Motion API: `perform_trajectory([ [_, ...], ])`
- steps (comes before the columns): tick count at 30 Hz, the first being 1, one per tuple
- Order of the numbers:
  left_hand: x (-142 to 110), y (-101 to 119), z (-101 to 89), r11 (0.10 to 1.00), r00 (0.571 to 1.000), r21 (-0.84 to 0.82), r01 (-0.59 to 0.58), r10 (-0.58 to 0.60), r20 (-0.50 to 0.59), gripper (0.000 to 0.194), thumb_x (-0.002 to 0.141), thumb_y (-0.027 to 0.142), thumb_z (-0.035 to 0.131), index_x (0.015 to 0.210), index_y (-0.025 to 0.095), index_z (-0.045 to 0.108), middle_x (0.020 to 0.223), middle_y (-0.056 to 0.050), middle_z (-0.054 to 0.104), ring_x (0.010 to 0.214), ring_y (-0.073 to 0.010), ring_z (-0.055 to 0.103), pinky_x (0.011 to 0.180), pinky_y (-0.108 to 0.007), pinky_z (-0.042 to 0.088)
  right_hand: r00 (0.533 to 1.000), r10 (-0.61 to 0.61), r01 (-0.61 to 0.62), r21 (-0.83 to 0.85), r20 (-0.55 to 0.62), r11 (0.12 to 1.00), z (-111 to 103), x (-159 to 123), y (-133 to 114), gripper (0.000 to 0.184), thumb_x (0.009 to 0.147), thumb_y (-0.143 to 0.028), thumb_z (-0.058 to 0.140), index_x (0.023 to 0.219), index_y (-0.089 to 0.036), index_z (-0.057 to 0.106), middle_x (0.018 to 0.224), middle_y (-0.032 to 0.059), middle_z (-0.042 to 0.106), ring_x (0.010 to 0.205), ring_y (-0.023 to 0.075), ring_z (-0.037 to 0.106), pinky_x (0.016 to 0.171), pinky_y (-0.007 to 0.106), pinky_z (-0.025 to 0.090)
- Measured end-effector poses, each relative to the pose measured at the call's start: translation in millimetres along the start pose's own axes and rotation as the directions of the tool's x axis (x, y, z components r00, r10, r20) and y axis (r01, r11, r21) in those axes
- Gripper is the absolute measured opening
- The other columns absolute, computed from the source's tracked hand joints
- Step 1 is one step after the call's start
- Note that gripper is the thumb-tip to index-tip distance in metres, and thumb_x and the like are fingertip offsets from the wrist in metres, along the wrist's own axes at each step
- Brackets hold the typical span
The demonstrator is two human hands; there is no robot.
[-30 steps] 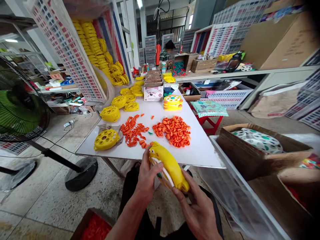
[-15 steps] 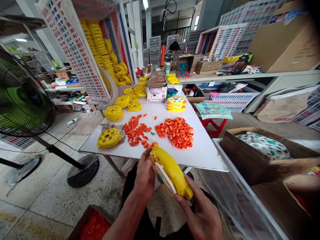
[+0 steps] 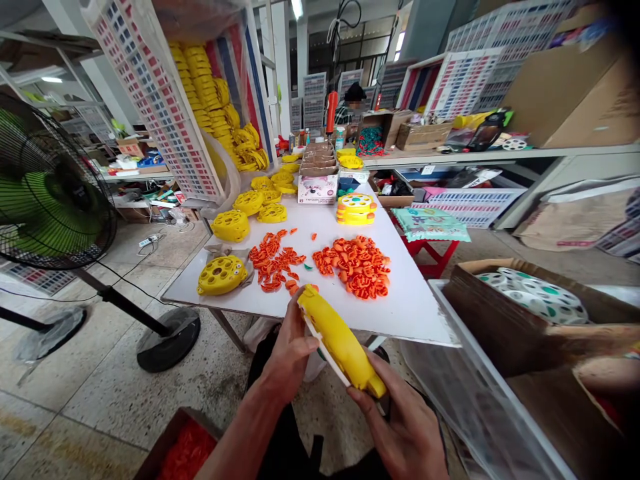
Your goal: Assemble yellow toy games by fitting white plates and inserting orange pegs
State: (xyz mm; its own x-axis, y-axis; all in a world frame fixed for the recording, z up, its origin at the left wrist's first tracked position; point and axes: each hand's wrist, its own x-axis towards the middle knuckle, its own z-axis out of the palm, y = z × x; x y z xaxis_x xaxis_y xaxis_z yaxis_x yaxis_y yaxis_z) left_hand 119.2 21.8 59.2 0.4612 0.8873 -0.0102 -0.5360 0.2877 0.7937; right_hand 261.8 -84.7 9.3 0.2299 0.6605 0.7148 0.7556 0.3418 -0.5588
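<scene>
Your left hand (image 3: pixel 286 352) covers the near face of the yellow plastic toy shell (image 3: pixel 340 340), and your right hand (image 3: pixel 407 433) hides its lower end. The red bin of orange parts (image 3: pixel 187 450) is cut by the bottom edge. The print on the small white carton (image 3: pixel 317 189) is too small to read.

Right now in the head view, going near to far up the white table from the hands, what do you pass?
Yellow plastic toy shell held in both hands → left hand and right hand on it → heap of small orange plastic pieces → stack of yellow round toys with coloured dots → white printed carton.
</scene>
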Motion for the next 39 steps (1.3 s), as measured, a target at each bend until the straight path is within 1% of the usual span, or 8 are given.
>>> perform_trajectory([
  [3, 1, 2, 1.8, 1.0, 1.0, -0.008, -0.007, 0.007, 0.004, 0.081, 0.065, 0.02, 0.076, 0.142, 0.029, 0.052, 0.154, -0.004, 0.05, 0.148, -0.0323, 0.032, 0.119, -0.045, 0.029, 1.0, -0.018, 0.018, -0.014, -0.008, 1.0, 1, 1, 1, 0.049, 0.099, -0.03, 0.06, 0.146, -0.027, 0.05, 0.109, 0.0072, 0.08, 0.093, 0.0263, 0.078, 0.08, 0.036, 0.062],
  [8, 2, 3, 6.5, 1.0, 0.997, 0.012, 0.012, -0.011, -0.078, 0.074, 0.06, 0.012, 0.062, 0.132, 0.026, 0.058, 0.136, -0.004, 0.062, 0.133, -0.0312, 0.047, 0.109, -0.043, 0.037, 1.0, -0.023, 0.023, 0.016, 0.006, 1.0, 6, -6, 4, 0.045, 0.097, -0.03, 0.063, 0.141, -0.028, 0.056, 0.11, 0.0075, 0.079, 0.094, 0.0266, 0.078, 0.085, 0.038, 0.062],
  [13, 3, -2, -2.0, 0.996, 0.998, 0.09, -0.016, 0.021, -0.053, 0.068, 0.074, 0.015, 0.071, 0.138, 0.029, 0.054, 0.147, -0.004, 0.056, 0.139, -0.0274, 0.044, 0.113, -0.04, 0.036, 0.978, 0.204, -0.208, 0.132, 0.046, 0.969, 10, -17, 12, 0.045, 0.093, -0.037, 0.068, 0.136, -0.026, 0.061, 0.119, 0.0093, 0.077, 0.098, 0.0268, 0.077, 0.082, 0.036, 0.064],
  [21, 12, -19, -21.8, 0.974, 0.967, 0.226, -0.028, 0.084, -0.24, 0.063, 0.076, 0.033, 0.084, 0.13, 0.025, 0.054, 0.139, -0.01, 0.061, 0.126, -0.0303, 0.058, 0.105, -0.044, 0.047, 0.837, 0.501, -0.542, 0.445, 0.219, 0.713, 26, -13, 5, 0.057, 0.087, -0.038, 0.075, 0.14, -0.022, 0.061, 0.131, 0.0124, 0.071, 0.111, 0.0311, 0.073, 0.091, 0.042, 0.064],
  [25, 12, -10, -26.2, 0.933, 0.987, 0.36, 0.026, 0.033, -0.157, 0.095, 0.063, 0.032, 0.092, 0.144, 0.026, 0.042, 0.147, -0.013, 0.054, 0.13, -0.0338, 0.054, 0.103, -0.043, 0.048, 0.792, 0.528, -0.606, 0.503, 0.306, 0.617, 30, -1, -2, 0.054, 0.087, -0.038, 0.076, 0.138, -0.025, 0.062, 0.138, 0.0097, 0.067, 0.115, 0.0294, 0.07, 0.092, 0.039, 0.063],
  [28, 7, -2, -26.5, 0.872, 0.997, 0.489, 0.037, 0.004, -0.082, 0.114, 0.059, 0.026, 0.094, 0.154, 0.03, 0.031, 0.159, -0.011, 0.041, 0.139, -0.0354, 0.045, 0.108, -0.043, 0.045, 0.796, 0.51, -0.603, 0.501, 0.325, 0.621, 29, 6, -5, 0.052, 0.089, -0.036, 0.075, 0.138, -0.028, 0.062, 0.136, 0.0074, 0.068, 0.111, 0.0264, 0.072, 0.089, 0.036, 0.063],
  [33, 1, -3, -29.7, 0.819, 1.0, 0.574, 0.005, 0.004, -0.016, 0.11, 0.066, 0.024, 0.09, 0.157, 0.034, 0.029, 0.164, -0.01, 0.034, 0.143, -0.0357, 0.041, 0.111, -0.044, 0.044, 0.823, 0.497, -0.566, 0.451, 0.273, 0.69, 29, 7, -6, 0.049, 0.089, -0.034, 0.074, 0.136, -0.025, 0.064, 0.133, 0.0083, 0.07, 0.108, 0.0262, 0.073, 0.092, 0.038, 0.062],
  [39, 3, -14, -32.9, 0.809, 0.992, 0.588, -0.018, 0.086, -0.088, 0.108, 0.062, 0.029, 0.093, 0.153, 0.033, 0.035, 0.161, -0.01, 0.038, 0.142, -0.0355, 0.043, 0.109, -0.044, 0.046, 0.836, 0.479, -0.549, 0.407, 0.268, 0.73, 30, 8, -1, 0.056, 0.089, -0.037, 0.073, 0.141, -0.022, 0.06, 0.135, 0.0109, 0.069, 0.107, 0.0271, 0.073, 0.087, 0.037, 0.063],
])
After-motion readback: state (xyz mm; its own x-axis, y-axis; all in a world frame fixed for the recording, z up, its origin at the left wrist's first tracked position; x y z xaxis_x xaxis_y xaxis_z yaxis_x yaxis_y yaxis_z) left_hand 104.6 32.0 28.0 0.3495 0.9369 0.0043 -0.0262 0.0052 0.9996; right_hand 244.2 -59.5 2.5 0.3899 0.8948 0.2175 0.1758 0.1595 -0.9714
